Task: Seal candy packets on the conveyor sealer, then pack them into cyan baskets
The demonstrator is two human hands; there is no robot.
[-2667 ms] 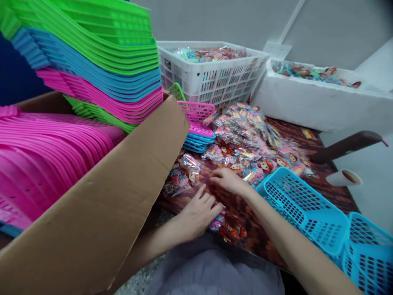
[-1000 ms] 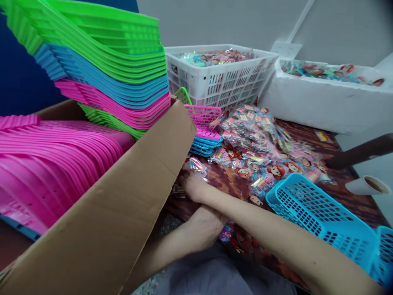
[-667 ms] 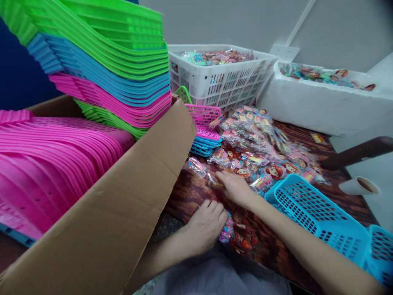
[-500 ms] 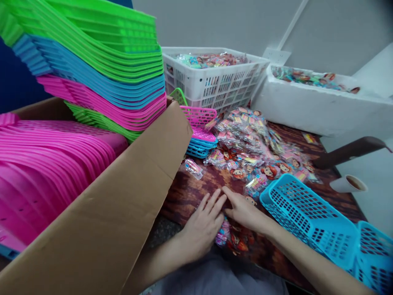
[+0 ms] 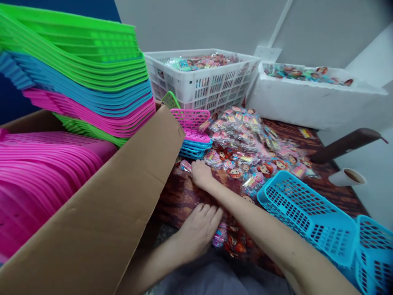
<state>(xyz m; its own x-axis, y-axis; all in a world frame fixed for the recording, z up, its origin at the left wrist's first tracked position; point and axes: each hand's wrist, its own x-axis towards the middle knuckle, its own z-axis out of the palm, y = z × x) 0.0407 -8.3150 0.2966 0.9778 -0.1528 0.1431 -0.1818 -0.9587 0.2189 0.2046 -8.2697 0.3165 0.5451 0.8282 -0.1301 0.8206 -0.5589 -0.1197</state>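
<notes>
My left hand [image 5: 199, 229] lies flat at the near edge of the brown table [image 5: 190, 196], fingers stretched out beside a small heap of cartoon-face packets [image 5: 230, 241]. My right hand [image 5: 201, 174] reaches across to the left, its fingertips at a single clear packet [image 5: 185, 166] close to the cardboard flap. Its fingers curl away from me, so I cannot see whether they grip the packet. A big pile of the same packets [image 5: 245, 139] spreads behind it. A blue perforated basket [image 5: 303, 209] stands to the right of my right forearm.
A cardboard box [image 5: 107, 205] of pink baskets fills the left, with stacked green, blue and pink baskets [image 5: 86, 82] above. Small nested baskets [image 5: 193, 135], a white crate [image 5: 199, 82] and a foam box [image 5: 307, 98] hold packets. A paper cup [image 5: 346, 177] lies right.
My right hand went left, came back to meet my left hand, then reached left again to the single packet by the flap. My left hand stayed at the table edge.
</notes>
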